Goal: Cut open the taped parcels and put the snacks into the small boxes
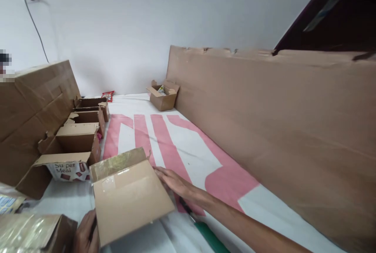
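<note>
A small cardboard box (132, 202) sits tilted in front of me between my two hands, its smooth side facing up and a taped flap standing out at the far edge. My left hand (86, 233) grips its near left side, fingers partly hidden. Against the far right side of the box lies my right hand (167, 178), its fingers stretched along the edge and their tips out of sight. Below my right forearm is a tool with a green handle (210, 237) and a dark, narrow front part; its kind is unclear.
Several open cardboard boxes (78, 141) line the left, beside a large carton (38, 108). A taped box (29, 233) stands near left. Farther back are a small open box (163, 100) and a red packet (108, 96). A tall cardboard panel (264, 127) borders the right.
</note>
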Tool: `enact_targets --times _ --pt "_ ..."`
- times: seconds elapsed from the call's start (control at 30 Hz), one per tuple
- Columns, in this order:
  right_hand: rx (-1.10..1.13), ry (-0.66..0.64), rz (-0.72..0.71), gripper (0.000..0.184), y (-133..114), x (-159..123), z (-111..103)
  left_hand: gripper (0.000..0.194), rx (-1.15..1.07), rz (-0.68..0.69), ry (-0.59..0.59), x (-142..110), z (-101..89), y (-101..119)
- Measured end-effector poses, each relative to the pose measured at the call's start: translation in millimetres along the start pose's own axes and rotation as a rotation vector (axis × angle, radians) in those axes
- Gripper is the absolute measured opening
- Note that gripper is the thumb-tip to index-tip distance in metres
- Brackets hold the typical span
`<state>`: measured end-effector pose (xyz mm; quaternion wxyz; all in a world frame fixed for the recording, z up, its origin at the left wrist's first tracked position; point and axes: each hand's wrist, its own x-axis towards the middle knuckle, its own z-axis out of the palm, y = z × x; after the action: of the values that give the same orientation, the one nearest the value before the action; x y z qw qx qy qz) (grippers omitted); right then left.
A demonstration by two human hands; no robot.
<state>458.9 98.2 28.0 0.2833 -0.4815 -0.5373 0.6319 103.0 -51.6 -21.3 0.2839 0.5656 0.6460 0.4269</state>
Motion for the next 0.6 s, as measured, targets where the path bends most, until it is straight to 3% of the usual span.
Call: enact_targets --times 0.13,0.33,0.47,0.6 --pt "0.105 -0.071 -0.041 0.076 -6 -28 20 0.071 -0.011 -0.005 -0.046 7 -9.0 13" --pt "0.214 -0.043 -0.174 0.085 -10 -80 36 0.079 -0.170 0.023 -0.093 -3 -19.1 41" --pt "0.230 -0.071 -0.296 0.084 10 -106 38 0.085 -0.251 0.005 -0.099 -12 -25.6 39" --pt "0.226 -0.087 -0.408 0.111 41 -116 44 0.081 -0.401 0.006 -0.243 -20 -33.5 35"
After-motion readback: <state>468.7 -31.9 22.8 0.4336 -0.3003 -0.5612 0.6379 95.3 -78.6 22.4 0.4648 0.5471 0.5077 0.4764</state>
